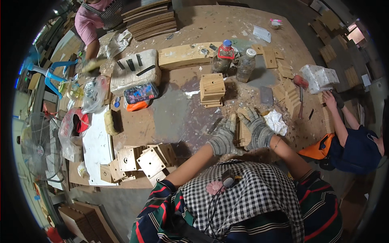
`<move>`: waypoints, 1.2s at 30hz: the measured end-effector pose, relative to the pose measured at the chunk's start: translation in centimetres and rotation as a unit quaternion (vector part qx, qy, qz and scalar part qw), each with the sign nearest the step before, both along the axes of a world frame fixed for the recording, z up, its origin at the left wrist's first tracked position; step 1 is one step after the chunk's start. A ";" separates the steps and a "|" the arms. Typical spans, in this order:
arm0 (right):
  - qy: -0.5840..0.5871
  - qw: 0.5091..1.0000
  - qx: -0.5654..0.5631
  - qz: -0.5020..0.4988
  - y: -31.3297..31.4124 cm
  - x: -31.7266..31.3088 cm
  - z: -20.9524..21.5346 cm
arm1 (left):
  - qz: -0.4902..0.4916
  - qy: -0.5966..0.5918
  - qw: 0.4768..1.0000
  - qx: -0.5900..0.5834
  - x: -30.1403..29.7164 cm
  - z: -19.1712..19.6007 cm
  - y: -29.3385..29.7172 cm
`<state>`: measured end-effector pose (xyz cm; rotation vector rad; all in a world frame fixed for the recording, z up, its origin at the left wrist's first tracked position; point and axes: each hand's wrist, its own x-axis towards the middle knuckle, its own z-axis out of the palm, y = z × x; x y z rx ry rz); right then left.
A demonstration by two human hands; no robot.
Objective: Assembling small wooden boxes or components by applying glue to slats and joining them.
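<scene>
Both my hands wear grey-striped work gloves and flank a small stack of wooden plates [243, 133] on the table in front of me. My left hand [223, 137] lies along the stack's left side, fingers stretched forward. Against its right side is my right hand [258, 130], with fingers spread over the far upper edge. Between them the stack is clasped, and my palms hide part of it. Just beyond stands a taller stack of square wooden plates [212, 90] with drilled holes. A crumpled white tissue [276, 122] lies beside my right hand.
Drilled wooden blocks [150, 162] sit in a loose pile at near left. Two bottles [245, 66] stand farther back. A hammer [300, 87] lies to the right. A phone [140, 94] leans by a wrapped bundle [133, 73]. Other people work at far left and at right.
</scene>
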<state>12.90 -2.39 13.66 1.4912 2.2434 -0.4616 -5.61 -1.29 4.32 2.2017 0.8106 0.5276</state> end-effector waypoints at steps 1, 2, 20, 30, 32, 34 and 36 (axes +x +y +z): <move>-0.004 1.000 -0.003 0.000 0.1 -0.2 -0.1 | -0.030 0.003 1.000 -0.002 -0.4 1.3 0.1; -0.001 1.000 -0.004 0.004 0.2 -0.4 -0.4 | -0.026 0.006 1.000 -0.003 -0.2 0.7 0.3; 0.231 0.947 0.158 -0.160 4.0 1.4 -5.7 | -0.044 -0.036 0.993 0.105 2.9 -4.3 0.8; 0.276 0.924 0.205 -0.170 3.0 0.8 -6.6 | -0.019 -0.057 0.998 0.030 2.6 -4.5 0.9; 0.282 0.917 0.228 -0.167 2.6 1.4 -7.2 | -0.019 -0.061 0.997 0.035 2.6 -4.2 0.9; 0.288 0.910 0.249 -0.164 1.7 2.3 -7.6 | -0.010 0.017 0.999 0.031 2.7 -3.3 0.9; 0.591 0.724 0.190 -0.301 1.3 2.5 -7.2 | -0.014 0.012 1.000 0.019 2.3 -3.7 0.9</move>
